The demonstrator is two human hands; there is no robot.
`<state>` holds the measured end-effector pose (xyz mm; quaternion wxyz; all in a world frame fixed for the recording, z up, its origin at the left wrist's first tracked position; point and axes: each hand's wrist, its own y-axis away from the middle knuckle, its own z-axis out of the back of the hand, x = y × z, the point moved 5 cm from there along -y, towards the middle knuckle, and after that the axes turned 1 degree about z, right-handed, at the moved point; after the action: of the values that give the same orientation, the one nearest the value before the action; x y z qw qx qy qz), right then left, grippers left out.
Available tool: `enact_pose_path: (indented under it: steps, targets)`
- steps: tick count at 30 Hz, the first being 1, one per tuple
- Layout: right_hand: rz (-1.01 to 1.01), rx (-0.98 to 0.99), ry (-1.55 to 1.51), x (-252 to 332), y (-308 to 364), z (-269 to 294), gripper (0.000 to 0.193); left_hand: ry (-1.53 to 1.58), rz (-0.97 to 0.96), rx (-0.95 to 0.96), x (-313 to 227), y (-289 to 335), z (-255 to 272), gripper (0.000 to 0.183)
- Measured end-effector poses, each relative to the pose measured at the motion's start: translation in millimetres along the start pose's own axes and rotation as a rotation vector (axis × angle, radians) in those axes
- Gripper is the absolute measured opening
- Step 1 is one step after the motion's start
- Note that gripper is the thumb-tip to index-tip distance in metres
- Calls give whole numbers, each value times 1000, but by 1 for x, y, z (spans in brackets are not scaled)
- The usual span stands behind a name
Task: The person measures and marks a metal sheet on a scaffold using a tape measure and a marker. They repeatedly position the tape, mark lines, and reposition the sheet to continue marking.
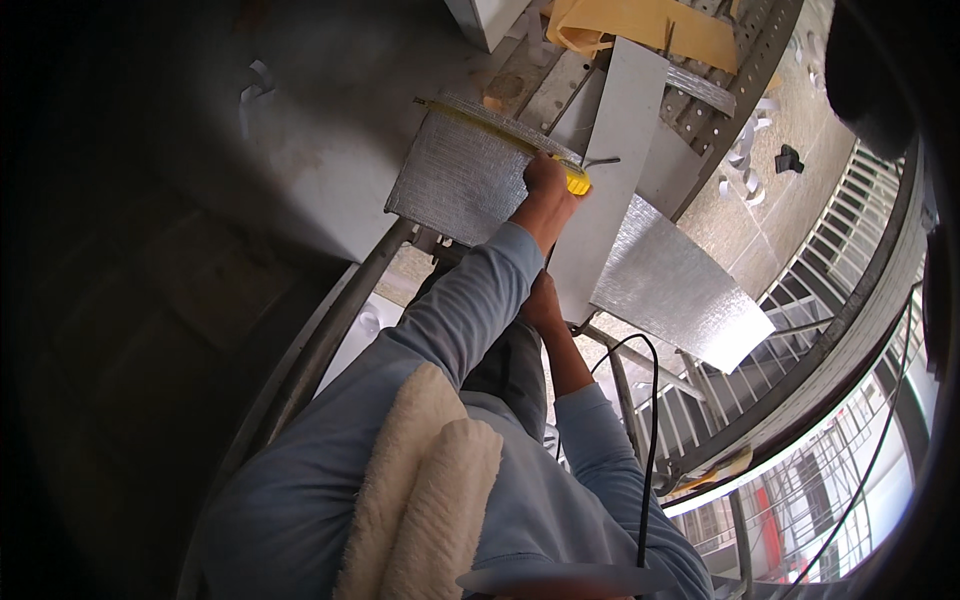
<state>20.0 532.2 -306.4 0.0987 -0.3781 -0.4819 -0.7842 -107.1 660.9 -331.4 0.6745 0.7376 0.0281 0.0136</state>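
My left hand (547,185) is closed around a yellow tape measure (577,181). Its yellow blade (480,123) runs out leftward along the far edge of a silver foil-faced sheet (455,175). To the right, a long light-grey panel (612,150) lies at a slant, close beside the tape measure's case. Nearer my body, my right hand (541,302) is curled at the panel's near left edge. Its fingers are mostly hidden, so what they hold cannot be made out. A thin dark rod (604,161) rests on the panel near the tape measure.
Another shiny foil-faced sheet (680,285) extends to the right. Beyond the panel lies brown paper (650,25) on a perforated metal platform (770,45). Metal railings (330,325) stand at left and right. A black cable (655,400) loops beside my right arm. White scraps litter the floor.
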Motion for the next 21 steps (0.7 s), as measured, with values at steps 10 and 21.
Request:
enact_pose_path:
  steps: [10, 21]
  targets:
    - [291, -73, -60, -8, -21, -71, 60, -43, 33, -5, -3, 0, 2, 47]
    - [168, -18, -160, 13, -38, -81, 55, -49, 99, -35, 15, -9, 18, 49]
